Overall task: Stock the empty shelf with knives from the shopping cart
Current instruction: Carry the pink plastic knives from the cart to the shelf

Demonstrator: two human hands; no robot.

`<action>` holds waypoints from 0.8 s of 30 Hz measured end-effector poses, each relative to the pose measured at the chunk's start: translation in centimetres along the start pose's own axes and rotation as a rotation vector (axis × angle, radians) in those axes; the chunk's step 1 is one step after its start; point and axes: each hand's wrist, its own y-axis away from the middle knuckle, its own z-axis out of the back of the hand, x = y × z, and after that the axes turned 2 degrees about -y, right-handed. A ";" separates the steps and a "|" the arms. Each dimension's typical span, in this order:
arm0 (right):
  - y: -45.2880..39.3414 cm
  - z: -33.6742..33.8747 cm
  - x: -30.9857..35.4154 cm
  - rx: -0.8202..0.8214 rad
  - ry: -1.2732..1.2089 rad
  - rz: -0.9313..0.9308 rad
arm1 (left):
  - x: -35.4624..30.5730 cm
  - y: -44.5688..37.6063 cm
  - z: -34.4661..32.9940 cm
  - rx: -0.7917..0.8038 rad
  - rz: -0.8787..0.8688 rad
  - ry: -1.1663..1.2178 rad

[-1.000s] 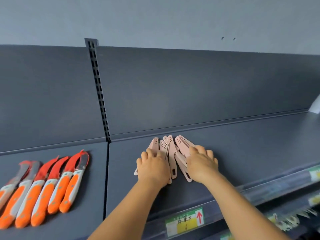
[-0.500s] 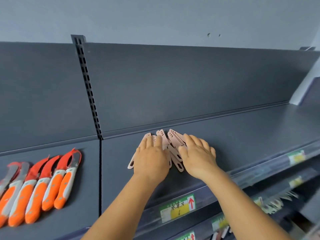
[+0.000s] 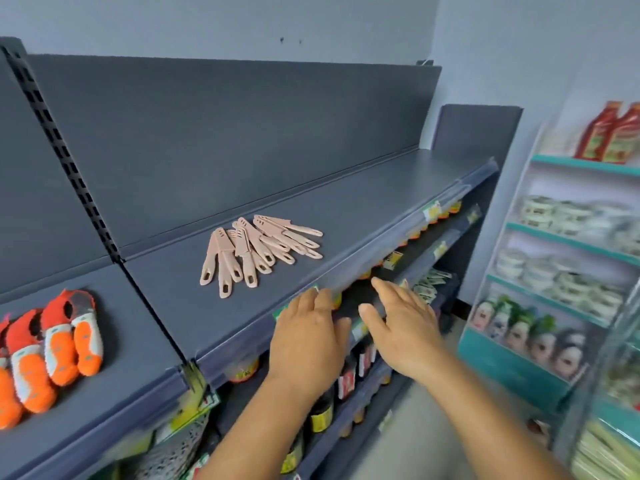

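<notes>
On shelf (image 3: 363,202), pink knives (image 3: 258,252) lay fanned. Left hand (image 3: 306,341) and right hand (image 3: 403,327) hovered at 5 o'clock, each grip slack, fingers extended, holding nothing.

Both hands have left the pink knives (image 3: 258,252). A second ago they pressed on the pile; now the left hand (image 3: 306,336) and the right hand (image 3: 403,329) are in front of the shelf (image 3: 363,202) edge, at 5 o'clock from the pile, fingers straight and holding nothing. The knives now lie uncovered, spread like a fan.
</notes>
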 end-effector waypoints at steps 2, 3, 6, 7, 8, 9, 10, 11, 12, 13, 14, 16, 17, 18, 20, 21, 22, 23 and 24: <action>2.5 -0.7 -2.0 0.005 0.002 -0.088 | -1.1 2.0 -1.6 0.058 -0.052 0.009; 3.7 -1.1 -3.0 0.010 0.000 -0.130 | -1.7 2.9 -2.4 0.088 -0.073 0.012; 7.4 -2.4 -6.2 0.021 -0.009 -0.259 | -3.2 5.1 -5.6 0.199 -0.122 0.034; 8.5 -2.7 -7.3 0.026 -0.017 -0.305 | -3.8 5.6 -6.6 0.240 -0.137 0.034; 9.6 -3.0 -8.4 0.029 -0.022 -0.349 | -4.3 6.2 -7.6 0.279 -0.151 0.038; 10.8 -3.4 -9.5 0.026 -0.022 -0.385 | -5.0 6.7 -8.7 0.316 -0.164 0.046; 11.9 -3.8 -10.7 0.023 -0.019 -0.421 | -5.7 7.4 -9.7 0.352 -0.177 0.055; 13.1 -4.1 -11.8 0.021 -0.018 -0.458 | -6.5 8.0 -10.6 0.386 -0.187 0.059; 14.1 -4.5 -13.0 0.022 -0.022 -0.496 | -7.2 8.7 -11.6 0.420 -0.191 0.058; 15.0 -4.8 -14.0 0.020 -0.033 -0.538 | -8.0 9.2 -12.4 0.445 -0.197 0.055; 16.3 -5.1 -15.4 0.020 -0.051 -0.591 | -9.2 10.0 -13.4 0.477 -0.208 0.053; 17.9 -5.6 -17.2 0.013 -0.073 -0.653 | -10.5 10.9 -14.5 0.520 -0.230 0.074; 18.8 -5.7 -18.3 0.013 -0.081 -0.686 | -11.5 11.4 -15.1 0.548 -0.249 0.090; 19.8 -5.7 -19.4 0.008 -0.092 -0.719 | -12.6 11.9 -15.8 0.580 -0.263 0.104; 21.5 -5.6 -21.8 0.010 -0.118 -0.775 | -14.6 12.9 -17.3 0.626 -0.282 0.118; 22.3 -5.5 -23.1 0.011 -0.131 -0.797 | -15.8 13.3 -18.0 0.646 -0.295 0.119; 23.1 -5.5 -24.4 0.012 -0.140 -0.813 | -17.0 13.7 -18.7 0.665 -0.306 0.121; 23.8 -5.4 -25.7 0.013 -0.146 -0.830 | -18.3 14.0 -19.3 0.685 -0.312 0.126; 24.5 -5.2 -27.1 0.016 -0.154 -0.846 | -19.6 14.3 -20.1 0.705 -0.315 0.128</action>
